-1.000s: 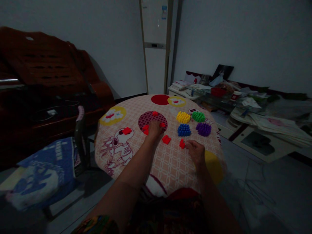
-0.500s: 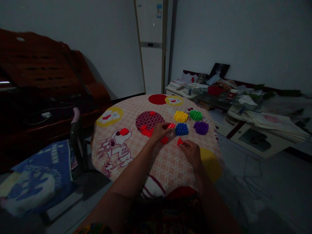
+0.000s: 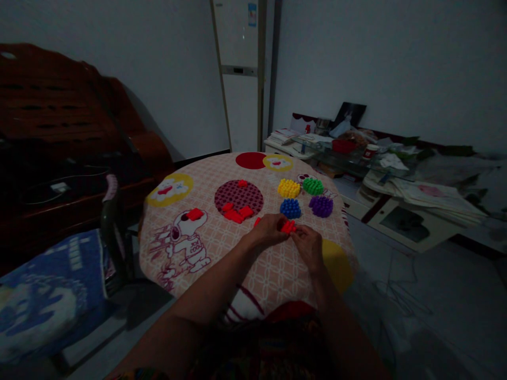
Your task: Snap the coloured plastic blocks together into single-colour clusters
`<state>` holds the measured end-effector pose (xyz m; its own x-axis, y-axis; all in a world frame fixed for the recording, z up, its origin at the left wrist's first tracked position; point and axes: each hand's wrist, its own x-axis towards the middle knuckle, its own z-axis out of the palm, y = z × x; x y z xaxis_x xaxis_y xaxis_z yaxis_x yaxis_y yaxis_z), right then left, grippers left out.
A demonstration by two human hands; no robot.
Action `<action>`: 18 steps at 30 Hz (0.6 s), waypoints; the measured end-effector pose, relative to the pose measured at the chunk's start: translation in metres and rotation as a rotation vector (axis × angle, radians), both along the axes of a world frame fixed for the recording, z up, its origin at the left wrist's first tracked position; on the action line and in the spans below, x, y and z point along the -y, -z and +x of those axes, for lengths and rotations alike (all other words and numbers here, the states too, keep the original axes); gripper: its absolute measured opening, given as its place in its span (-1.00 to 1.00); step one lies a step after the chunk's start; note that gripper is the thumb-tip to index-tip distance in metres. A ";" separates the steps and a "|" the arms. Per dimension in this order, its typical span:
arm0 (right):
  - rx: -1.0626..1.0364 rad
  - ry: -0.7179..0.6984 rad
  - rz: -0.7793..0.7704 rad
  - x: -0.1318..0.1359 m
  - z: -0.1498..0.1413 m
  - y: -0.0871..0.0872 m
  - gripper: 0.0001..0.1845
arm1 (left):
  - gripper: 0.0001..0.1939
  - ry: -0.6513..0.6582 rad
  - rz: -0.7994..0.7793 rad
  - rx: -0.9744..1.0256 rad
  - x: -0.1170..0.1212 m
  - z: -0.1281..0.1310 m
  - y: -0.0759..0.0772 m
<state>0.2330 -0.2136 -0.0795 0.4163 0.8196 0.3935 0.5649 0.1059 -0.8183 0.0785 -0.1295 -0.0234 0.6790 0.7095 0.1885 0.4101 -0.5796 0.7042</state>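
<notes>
My left hand [image 3: 270,231] and my right hand [image 3: 309,244] meet near the middle of the round table. Between their closed fingertips is a small red plastic piece [image 3: 288,227]; a second one in my right fingers is joined or pressed against it, too small to make out. Behind my left hand, part of another red piece shows. Several loose red pieces [image 3: 234,215] lie on the dark round patch of the tablecloth to the left. Just beyond my hands sits a knobbly blue cluster [image 3: 290,208], with yellow [image 3: 289,188], green [image 3: 312,186] and purple [image 3: 321,206] clusters around it.
A patterned tablecloth [image 3: 229,264] covers the table, with a red block [image 3: 194,214] at its left. A chair with a blue cover [image 3: 59,285] stands left, before a wooden sofa [image 3: 51,116]. A cluttered low cabinet [image 3: 412,211] is at right, a tall white unit [image 3: 240,105] behind.
My left hand has come down and right, away from beside the blue cluster, carrying its red piece to the one in my right hand. The view has shifted slightly.
</notes>
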 end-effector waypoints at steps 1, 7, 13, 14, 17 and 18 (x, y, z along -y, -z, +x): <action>0.002 0.004 0.001 0.001 -0.001 -0.002 -0.76 | -0.70 0.003 0.003 0.010 0.000 0.001 0.000; -0.009 0.053 0.008 0.004 -0.006 -0.010 -0.73 | -0.70 0.012 -0.010 0.069 0.000 0.007 0.010; -0.047 0.085 -0.003 0.003 -0.003 -0.006 -0.69 | -0.70 -0.023 0.013 0.066 0.000 0.006 0.008; -0.067 0.095 0.000 0.003 -0.003 -0.005 -0.68 | -0.70 -0.032 0.026 0.074 -0.002 0.004 0.006; -0.159 0.093 0.019 0.004 -0.001 -0.002 -0.68 | -0.79 -0.074 0.092 0.080 -0.017 -0.006 0.001; -0.186 0.083 0.029 0.004 -0.001 -0.001 -0.68 | -0.82 -0.110 0.117 0.075 -0.024 -0.012 -0.001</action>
<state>0.2323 -0.2174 -0.0789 0.5497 0.7689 0.3266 0.4120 0.0906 -0.9067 0.0670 -0.1059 -0.0226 0.5791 0.7493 0.3214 0.4246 -0.6137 0.6657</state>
